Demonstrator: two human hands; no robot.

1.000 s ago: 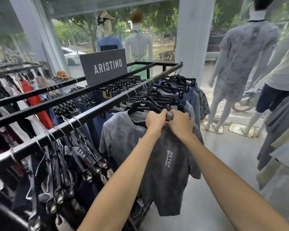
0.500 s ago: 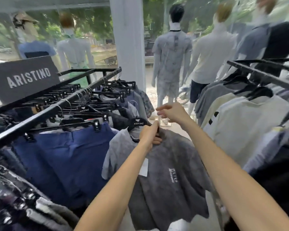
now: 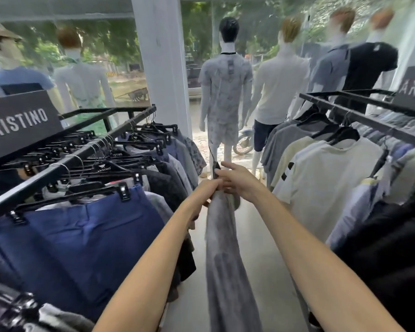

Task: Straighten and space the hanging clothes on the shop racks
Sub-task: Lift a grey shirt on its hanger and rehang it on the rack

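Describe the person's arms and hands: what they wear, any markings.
Both arms are bare: the left forearm and right forearm show no sleeve up to the frame's bottom edge. The left hand and right hand are ungloved. No watch, bracelet or marking shows on either wrist.

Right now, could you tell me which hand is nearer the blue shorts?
Left. The left hand grips the grey shirt just right of the blue shorts; the right hand is farther right, across the shirt.
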